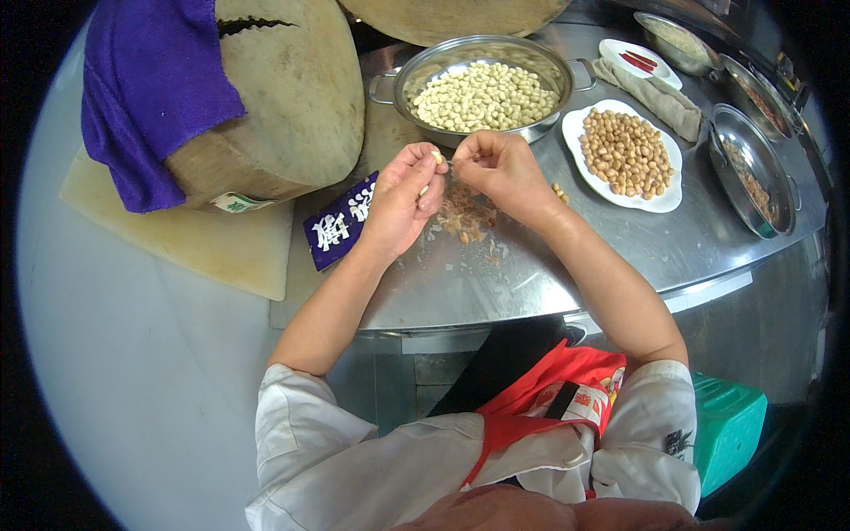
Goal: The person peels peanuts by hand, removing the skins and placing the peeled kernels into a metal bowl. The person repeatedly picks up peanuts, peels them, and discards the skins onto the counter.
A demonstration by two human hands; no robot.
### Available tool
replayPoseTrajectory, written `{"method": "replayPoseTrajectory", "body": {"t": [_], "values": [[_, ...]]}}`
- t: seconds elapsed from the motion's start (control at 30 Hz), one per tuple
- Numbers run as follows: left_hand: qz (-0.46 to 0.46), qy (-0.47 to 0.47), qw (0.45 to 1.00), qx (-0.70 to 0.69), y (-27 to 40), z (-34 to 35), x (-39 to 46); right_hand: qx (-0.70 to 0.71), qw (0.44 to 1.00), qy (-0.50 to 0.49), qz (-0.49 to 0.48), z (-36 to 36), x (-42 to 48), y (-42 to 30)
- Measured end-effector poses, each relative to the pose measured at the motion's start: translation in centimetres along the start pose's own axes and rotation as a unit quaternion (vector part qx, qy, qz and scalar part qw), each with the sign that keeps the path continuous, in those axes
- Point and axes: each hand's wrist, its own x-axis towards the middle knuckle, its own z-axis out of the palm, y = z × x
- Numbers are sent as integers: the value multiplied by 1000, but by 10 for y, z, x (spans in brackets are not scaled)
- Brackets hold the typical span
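My left hand (408, 192) pinches a pale peeled peanut (436, 157) between thumb and forefinger. Another pale kernel (423, 190) shows among its lower fingers. Close beside it, my right hand (501, 172) has thumb and forefinger together on a thin, shiny thing (450, 162), too small to name. Both hands are over the steel table, just in front of a two-handled steel pan (488, 46) of peeled peanuts (488, 97). Loose brown peanut skins (468, 219) lie beneath my hands. To the right, a white scalloped plate (671, 202) bears peanuts in their skins (627, 152).
A thick round wooden chopping block (292, 99) with a purple cloth (156, 86) stands at left on a cutting board (246, 255). A purple printed packet (339, 226) lies by my left wrist. A folded grey cloth (654, 99) and a steel pan (754, 169) sit at right.
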Motion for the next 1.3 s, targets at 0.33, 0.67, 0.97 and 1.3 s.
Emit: {"method": "replayPoseTrajectory", "body": {"t": [0.33,0.67,0.97,1.3], "values": [[93,39,980,174,-11,-1,2,163,974,-68,143,-2,-2,-10],[20,25,999,-19,-12,1,-4,151,979,-69,116,-2,-1,-8],[-43,-4,998,-46,-5,8,-3,29,999,-21,13,2,-3,-3],[-68,-23,995,-72,-4,6,-2,13,1000,20,-1,4,-1,-1]]}}
